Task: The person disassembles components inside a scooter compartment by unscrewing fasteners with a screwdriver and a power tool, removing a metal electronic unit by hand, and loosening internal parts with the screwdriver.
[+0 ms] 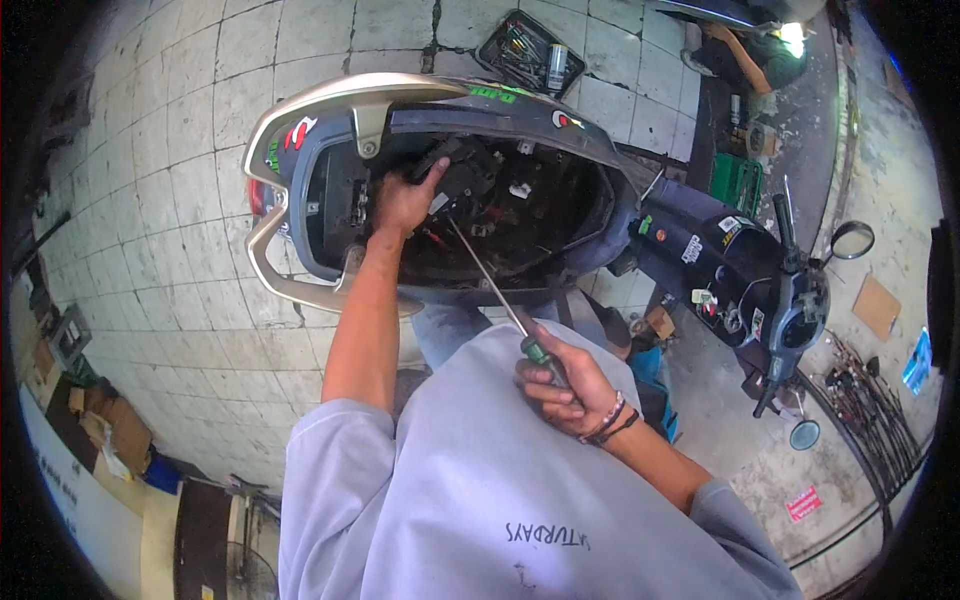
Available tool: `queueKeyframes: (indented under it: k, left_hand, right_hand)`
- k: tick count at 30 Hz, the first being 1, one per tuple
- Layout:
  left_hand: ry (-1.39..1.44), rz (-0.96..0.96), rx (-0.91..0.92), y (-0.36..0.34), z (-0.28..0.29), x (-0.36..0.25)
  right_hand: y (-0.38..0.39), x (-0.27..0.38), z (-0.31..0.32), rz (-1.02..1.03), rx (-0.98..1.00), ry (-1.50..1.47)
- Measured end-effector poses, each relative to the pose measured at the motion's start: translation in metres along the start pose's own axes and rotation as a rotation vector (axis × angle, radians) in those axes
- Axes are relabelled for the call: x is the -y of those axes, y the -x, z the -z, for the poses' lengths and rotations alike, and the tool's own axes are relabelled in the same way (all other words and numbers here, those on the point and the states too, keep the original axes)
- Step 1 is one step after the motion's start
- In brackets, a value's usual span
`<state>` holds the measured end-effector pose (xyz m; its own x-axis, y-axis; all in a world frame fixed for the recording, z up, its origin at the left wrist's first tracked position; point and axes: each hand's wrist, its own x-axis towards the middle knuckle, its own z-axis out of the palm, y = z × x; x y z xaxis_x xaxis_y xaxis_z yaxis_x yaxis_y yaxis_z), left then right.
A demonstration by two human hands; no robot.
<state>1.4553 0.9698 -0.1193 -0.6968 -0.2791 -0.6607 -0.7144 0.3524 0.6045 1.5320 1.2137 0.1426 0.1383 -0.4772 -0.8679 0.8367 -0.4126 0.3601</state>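
I have the screwdriver (pixel 540 352) wrapped in the fingers of my right hand (pixel 575 385), a little off centre toward 4 o'clock, its long shaft slanting up toward 11 o'clock into the open bay (pixel 560 220) of the scooter (pixel 685 230). My left hand (pixel 403 205) reaches in at 11 o'clock, thumb lying on a black part (pixel 468 180) near 12 o'clock; whether the fingers close beneath it I cannot tell. The screwdriver should feel light and stiff, easy to steer from the thick green-and-dark handle, though I expect an oily palm would make it slip and the long shaft would magnify any wobble. The black part looks like hard plastic, probably modest in weight, rigid but liable to crack at thin edges, so its solid side edge, under my thumb, seems the safest hold; I would stay off the loose wires (pixel 435 237) just below it. Much is murky here: the fingers of my left hand sink into shadow, the black part's underside is out of sight, and the shaft's tip blends into the clutter beside it, so I cannot say whether it touches anything. The bay's floor is too dark to read.
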Motion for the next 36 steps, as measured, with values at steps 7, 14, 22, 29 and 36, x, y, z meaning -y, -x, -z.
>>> queueKeyframes:
  k: [7,14,22,29,36]
  left_hand:
    - [0.085,-0.017,0.05,0.004,0.004,-0.006]
    - [0.036,0.028,0.043,0.005,0.005,-0.01]
    - [0.054,0.028,0.07,0.01,0.011,-0.011]
    - [0.086,-0.121,0.047,0.007,0.008,-0.01]
    - [0.009,-0.105,-0.057,0.008,0.001,-0.009]
  right_hand:
    - [0.004,0.01,-0.025,-0.026,-0.187,0.215]
    - [0.011,0.015,-0.046,0.027,-0.309,0.434]
    - [0.002,0.007,-0.042,0.469,-0.538,1.608]
    - [-0.004,0.008,0.013,0.625,-0.454,1.689]
    - [0.041,0.023,0.086,0.465,-0.71,1.507]
